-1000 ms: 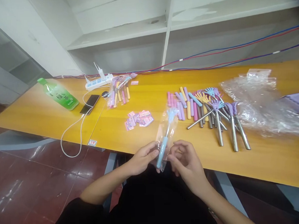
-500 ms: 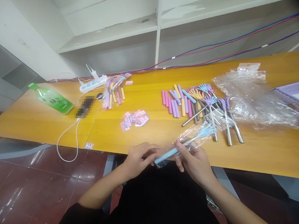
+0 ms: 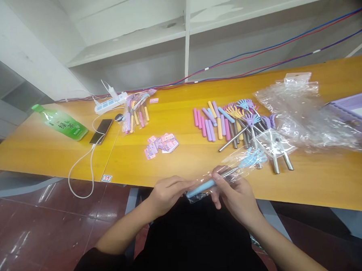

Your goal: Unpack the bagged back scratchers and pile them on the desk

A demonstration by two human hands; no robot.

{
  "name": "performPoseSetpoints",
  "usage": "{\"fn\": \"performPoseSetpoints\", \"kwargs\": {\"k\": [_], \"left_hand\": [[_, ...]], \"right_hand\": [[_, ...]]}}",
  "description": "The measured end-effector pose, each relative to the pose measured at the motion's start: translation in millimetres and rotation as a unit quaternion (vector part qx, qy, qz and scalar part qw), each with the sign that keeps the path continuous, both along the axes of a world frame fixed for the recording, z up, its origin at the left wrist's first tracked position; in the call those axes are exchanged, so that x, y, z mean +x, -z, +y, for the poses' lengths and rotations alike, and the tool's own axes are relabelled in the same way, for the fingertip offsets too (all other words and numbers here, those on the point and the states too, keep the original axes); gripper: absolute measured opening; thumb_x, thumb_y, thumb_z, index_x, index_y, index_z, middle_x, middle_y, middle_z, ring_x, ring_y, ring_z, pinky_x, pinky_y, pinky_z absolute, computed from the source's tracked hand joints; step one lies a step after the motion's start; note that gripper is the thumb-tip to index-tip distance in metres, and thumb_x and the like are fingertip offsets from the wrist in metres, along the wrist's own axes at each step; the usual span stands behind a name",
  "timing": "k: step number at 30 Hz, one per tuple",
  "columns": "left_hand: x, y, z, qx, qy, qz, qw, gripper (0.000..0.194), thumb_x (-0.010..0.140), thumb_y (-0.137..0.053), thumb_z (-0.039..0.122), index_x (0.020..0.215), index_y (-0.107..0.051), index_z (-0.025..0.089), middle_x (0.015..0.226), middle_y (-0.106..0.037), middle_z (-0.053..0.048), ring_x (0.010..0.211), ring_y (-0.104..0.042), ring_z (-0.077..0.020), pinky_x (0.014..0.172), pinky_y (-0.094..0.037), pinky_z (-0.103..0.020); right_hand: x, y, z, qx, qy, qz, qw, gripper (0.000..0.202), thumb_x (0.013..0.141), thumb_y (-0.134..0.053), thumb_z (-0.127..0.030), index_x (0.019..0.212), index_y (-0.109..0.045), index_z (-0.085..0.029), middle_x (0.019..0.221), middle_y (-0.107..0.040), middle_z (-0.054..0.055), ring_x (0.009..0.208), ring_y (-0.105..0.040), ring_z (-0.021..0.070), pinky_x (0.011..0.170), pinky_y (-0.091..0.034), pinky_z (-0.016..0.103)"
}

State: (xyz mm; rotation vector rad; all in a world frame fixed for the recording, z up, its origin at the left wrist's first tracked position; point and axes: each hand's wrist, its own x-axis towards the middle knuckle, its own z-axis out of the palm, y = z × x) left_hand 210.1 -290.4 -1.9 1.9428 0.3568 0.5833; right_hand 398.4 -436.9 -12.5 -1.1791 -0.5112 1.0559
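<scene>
Grasping the light-blue plastic back scratcher point(image 3: 204, 187) with a metal rod, the person's right hand point(image 3: 237, 197) presses its thumb on top, through a clear plastic bag point(image 3: 231, 161). The scratcher is inside this bag, slanting near the front edge of the yellow wooden table point(image 3: 134, 162). The left hand point(image 3: 167, 195) is at the handle's end; whether its fingers pinch the bag, I cannot tell. Beyond, I see metal-rod scratchers with hand-shaped heads point(image 3: 252, 120) beside pastel tube-shaped handles point(image 3: 219, 127). Small pink-and-purple printed cards point(image 3: 161, 144) lie farther left.
</scene>
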Motion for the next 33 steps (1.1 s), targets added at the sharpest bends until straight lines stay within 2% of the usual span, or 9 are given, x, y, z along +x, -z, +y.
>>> {"fn": "performPoseSetpoints", "kwargs": {"k": [4,7,11,14,16,18,21,24,33], "left_hand": [[0,5.7,-1,0.046,-0.005,-0.026,0.999,0.029,0.093,-0.075,0.012,0.115,-0.085,0.029,0.106,-0.082,-0.012,0.097,-0.079,-0.0250,0.087,-0.062,-0.036],[1,11.1,-4,0.044,-0.010,-0.053,0.998,0.020,0.098,-0.071,0.017,0.107,-0.085,0.027,0.111,-0.081,-0.013,0.100,-0.079,-0.0249,0.089,-0.062,-0.038],[5,9.8,-6,-0.027,0.004,-0.074,0.997,0.022,0.106,-0.064,0.033,0.098,-0.081,0.023,0.105,-0.080,-0.015,0.104,-0.076,-0.0276,0.096,-0.059,-0.045],[6,4.5,-3,-0.111,0.050,-0.113,0.986,0.034,0.108,-0.057,0.046,0.091,-0.073,0.021,0.091,-0.078,-0.014,0.110,-0.073,-0.0311,0.101,-0.055,-0.050],[6,1.8,-1,-0.122,0.066,-0.132,0.982,0.037,0.110,-0.050,0.047,0.091,-0.068,0.022,0.087,-0.076,-0.013,0.112,-0.070,-0.0316,0.101,-0.053,-0.051],[7,0.7,1,-0.070,0.063,-0.125,0.988,0.031,0.110,-0.050,0.042,0.092,-0.066,0.022,0.085,-0.073,-0.012,0.111,-0.068,-0.0308,0.099,-0.053,-0.049],[9,1.8,1,0.080,0.009,-0.123,0.989,0.004,0.099,-0.065,0.022,0.103,-0.067,0.023,0.077,-0.068,-0.005,0.103,-0.067,-0.0275,0.092,-0.055,-0.042],[11,4.5,0,0.188,-0.041,-0.126,0.973,0.031,0.087,-0.074,0.007,0.111,-0.064,0.024,0.080,-0.070,-0.002,0.105,-0.066,-0.0254,0.093,-0.056,-0.040],[9,20.7,7,0.135,-0.097,-0.099,0.981,0.026,0.093,-0.081,0.015,0.114,-0.068,0.023,0.113,-0.075,-0.008,0.120,-0.067,-0.0241,0.103,-0.057,-0.041]], "right_hand": [[2,4.3,1,-0.009,-0.001,0.013,1.000,0.039,0.095,-0.078,-0.056,0.103,-0.060,-0.022,0.056,-0.063,-0.003,0.038,-0.056,0.0143,0.038,-0.045,0.024],[3,4.3,3,-0.025,0.011,0.033,0.999,0.043,0.091,-0.081,-0.058,0.093,-0.060,-0.020,0.054,-0.060,-0.003,0.035,-0.052,0.0120,0.034,-0.041,0.023],[5,-3.7,7,-0.031,0.047,0.054,0.997,0.047,0.085,-0.086,-0.058,0.086,-0.059,-0.020,0.054,-0.057,-0.003,0.035,-0.050,0.0112,0.032,-0.040,0.022],[7,-9.8,9,-0.027,0.104,0.060,0.992,0.047,0.081,-0.089,-0.057,0.088,-0.062,-0.019,0.065,-0.061,-0.002,0.038,-0.051,0.0099,0.031,-0.041,0.022],[7,-11.9,9,-0.026,0.130,0.061,0.989,0.047,0.080,-0.090,-0.057,0.088,-0.063,-0.019,0.072,-0.062,-0.001,0.039,-0.051,0.0088,0.031,-0.042,0.023],[6,-12.5,8,-0.021,0.126,0.060,0.990,0.046,0.080,-0.090,-0.055,0.088,-0.064,-0.018,0.075,-0.060,-0.001,0.040,-0.052,0.0085,0.032,-0.044,0.024],[3,-12.7,8,0.002,0.122,0.060,0.991,0.043,0.082,-0.090,-0.053,0.088,-0.065,-0.018,0.074,-0.057,-0.003,0.042,-0.054,0.0090,0.034,-0.046,0.024],[0,-13.6,8,0.019,0.147,0.061,0.987,0.042,0.084,-0.089,-0.052,0.092,-0.066,-0.018,0.077,-0.059,-0.002,0.046,-0.057,0.0098,0.037,-0.048,0.024],[-4,-5.2,11,0.006,0.092,0.051,0.994,0.047,0.085,-0.087,-0.057,0.096,-0.064,-0.017,0.077,-0.063,0.000,0.052,-0.065,0.0149,0.044,-0.054,0.027]]}}
